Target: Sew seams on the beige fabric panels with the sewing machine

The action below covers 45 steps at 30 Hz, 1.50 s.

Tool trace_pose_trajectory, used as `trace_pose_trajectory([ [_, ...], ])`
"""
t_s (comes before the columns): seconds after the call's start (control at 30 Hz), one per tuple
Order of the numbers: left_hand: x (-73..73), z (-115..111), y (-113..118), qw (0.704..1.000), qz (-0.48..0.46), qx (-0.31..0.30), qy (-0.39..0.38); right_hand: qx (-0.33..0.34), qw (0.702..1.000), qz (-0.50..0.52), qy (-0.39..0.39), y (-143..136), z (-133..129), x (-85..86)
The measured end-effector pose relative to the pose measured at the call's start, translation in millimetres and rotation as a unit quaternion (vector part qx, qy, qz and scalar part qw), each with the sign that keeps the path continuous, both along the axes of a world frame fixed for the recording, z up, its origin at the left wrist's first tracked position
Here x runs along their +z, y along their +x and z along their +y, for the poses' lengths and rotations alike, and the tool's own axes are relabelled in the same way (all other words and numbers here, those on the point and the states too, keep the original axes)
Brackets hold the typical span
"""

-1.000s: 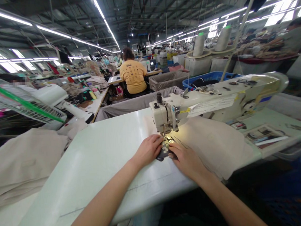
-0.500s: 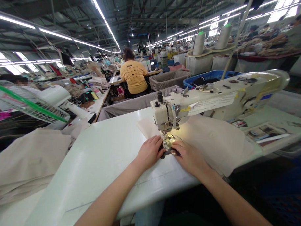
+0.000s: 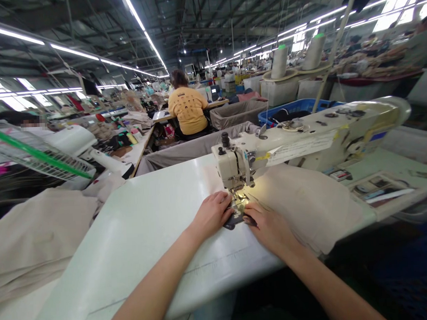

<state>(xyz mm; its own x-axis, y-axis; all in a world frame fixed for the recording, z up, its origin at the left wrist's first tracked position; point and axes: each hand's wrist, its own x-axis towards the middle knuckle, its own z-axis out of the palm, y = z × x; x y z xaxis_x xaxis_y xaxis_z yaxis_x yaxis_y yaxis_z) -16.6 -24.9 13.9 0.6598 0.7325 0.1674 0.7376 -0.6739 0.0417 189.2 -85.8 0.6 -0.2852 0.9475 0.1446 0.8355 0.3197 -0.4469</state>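
Observation:
A cream sewing machine [image 3: 286, 143] stands on the pale green table [image 3: 132, 228], its lamp lighting the needle area. Beige fabric [image 3: 313, 203] lies under the machine arm and spreads to the right; a small part shows behind the needle. My left hand [image 3: 213, 213] rests just left of the presser foot, fingers together on the dark plate edge. My right hand [image 3: 264, 221] is right of the foot, thumb and fingers bent together at the fabric's edge. What either set of fingertips grips is too small to make out.
Beige fabric pieces [image 3: 37, 236] are piled at the left beside a white fan [image 3: 73, 146]. A tray of small tools [image 3: 382, 186] lies at the right. Behind the machine are a blue basket [image 3: 264, 117] and thread cones [image 3: 279, 62]. A person in a yellow shirt [image 3: 188, 109] sits ahead.
The fabric behind the needle shows less on the left, and more of the dark plate is visible between my hands. The view has shifted slightly. Both hands stay beside the presser foot.

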Motion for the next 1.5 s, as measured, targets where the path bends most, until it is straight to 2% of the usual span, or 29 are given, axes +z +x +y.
trace_pose_trajectory([
  [0.37,-7.1,7.5,-5.1,0.999,-0.005,0.036,0.004,0.002,1.0,0.013,0.01,0.8,1.8,-0.4],
  [0.5,2.9,0.9,0.2,0.996,0.04,0.074,0.009,0.003,0.999,0.028,0.021,1.2,2.4,-1.5],
  [0.6,12.5,-8.2,5.0,0.994,0.051,0.091,-0.032,0.005,0.999,0.037,0.023,1.4,1.4,-1.7],
  [0.73,18.5,-28.0,9.8,0.994,-0.006,0.037,-0.103,0.014,0.997,0.057,0.046,-0.2,-2.8,-2.9],
  [0.87,17.8,-42.4,13.4,0.994,-0.053,0.004,-0.093,0.04,0.995,0.067,0.061,-2.6,-7.2,-6.8],
  [1.0,12.1,-36.7,12.2,0.989,-0.096,-0.019,-0.107,0.051,0.994,0.07,0.067,-0.3,-8.3,-6.8],
  [1.13,4.1,-25.3,11.9,0.992,-0.076,-0.047,-0.092,0.072,0.996,0.05,0.032,4.3,-6.7,1.4],
  [1.3,-1.6,-27.4,22.6,0.999,-0.023,0.001,-0.026,0.076,0.997,-0.008,-0.022,6.0,-5.6,5.4],
  [1.4,-1.2,-32.4,30.4,0.999,-0.01,0.04,-0.017,0.067,0.997,-0.013,-0.02,6.8,-5.9,3.6],
  [1.5,0.5,-33.9,34.9,0.998,-0.006,0.055,-0.022,0.065,0.998,-0.015,-0.024,8.0,-6.1,3.9],
])
